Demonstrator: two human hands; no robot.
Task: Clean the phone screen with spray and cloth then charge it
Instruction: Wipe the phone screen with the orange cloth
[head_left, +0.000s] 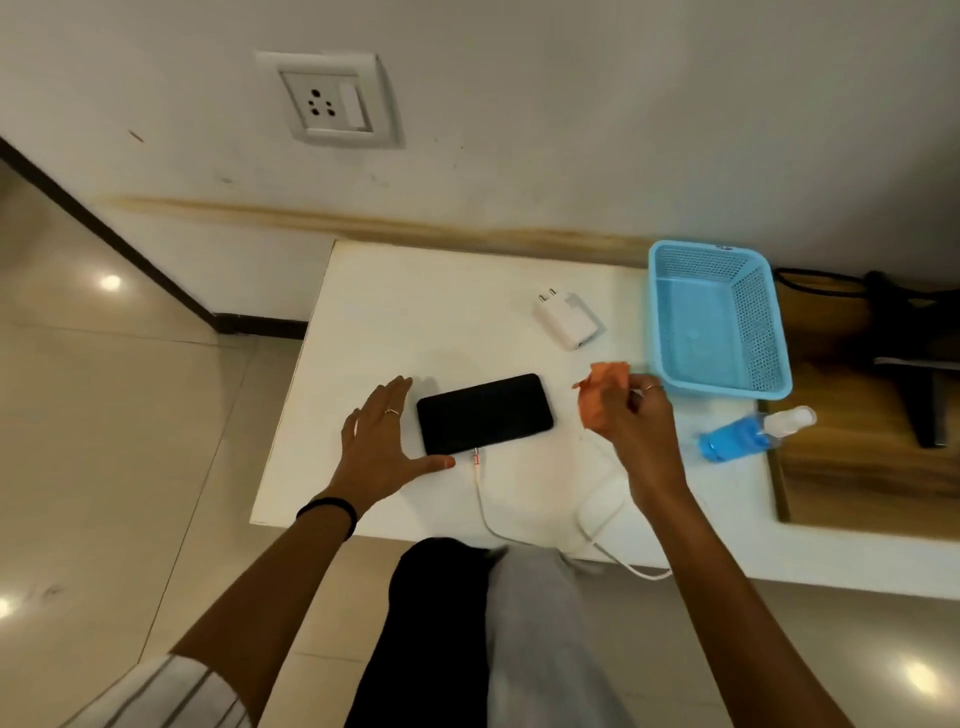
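The phone had a glossy black glass face. The tabletop was smooth matt white. The basket was perforated blue plastic, the cloth soft orange fabric, the bottle clear plastic, the floor polished tile.

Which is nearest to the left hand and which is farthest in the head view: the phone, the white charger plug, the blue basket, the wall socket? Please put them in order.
From the left hand, nearest first:
1. Phone: directly beside the hand, on its right.
2. White charger plug: farther right, towards the wall.
3. Blue basket and wall socket: too close to call; basket at the far right, socket up on the wall.
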